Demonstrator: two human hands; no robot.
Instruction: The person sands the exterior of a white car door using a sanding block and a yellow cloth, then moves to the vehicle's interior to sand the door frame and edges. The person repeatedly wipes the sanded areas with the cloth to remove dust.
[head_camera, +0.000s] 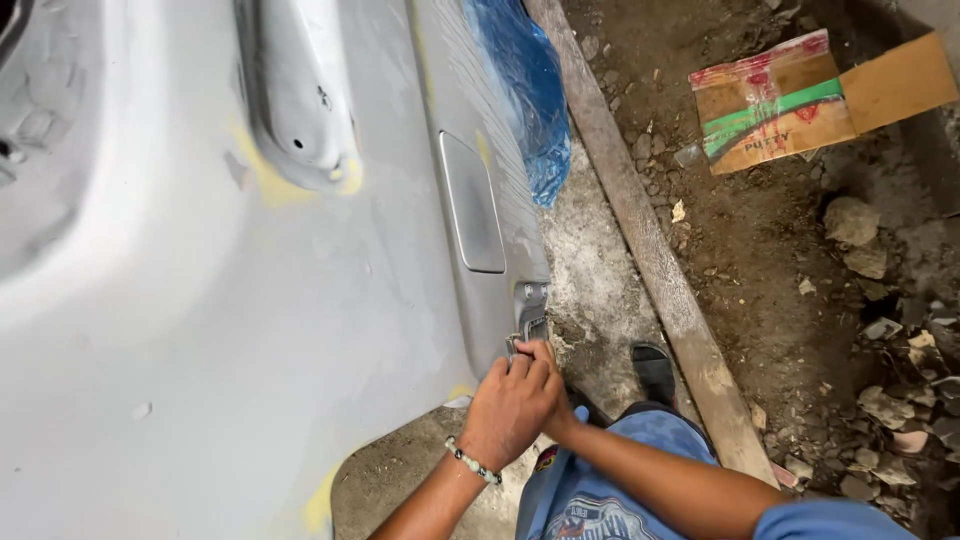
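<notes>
A large grey primed car body panel (250, 300) with yellowish filler patches fills the left of the head view. At its lower corner, just under a small metal bracket (531, 305), both my hands meet. My left hand (508, 410), with a bead bracelet on the wrist, has its fingers curled tight against the panel edge, pinching a small grey piece (516, 346). My right hand (556, 402) lies under and behind the left one and is mostly hidden, with only its fingertips showing at the same spot.
A blue plastic sheet (522, 90) hangs along the panel's far edge. A long wooden plank (650, 250) lies on the dirt. A flattened cardboard box (800, 100) and stones (880, 400) lie to the right. My black shoe (655, 372) is beside the plank.
</notes>
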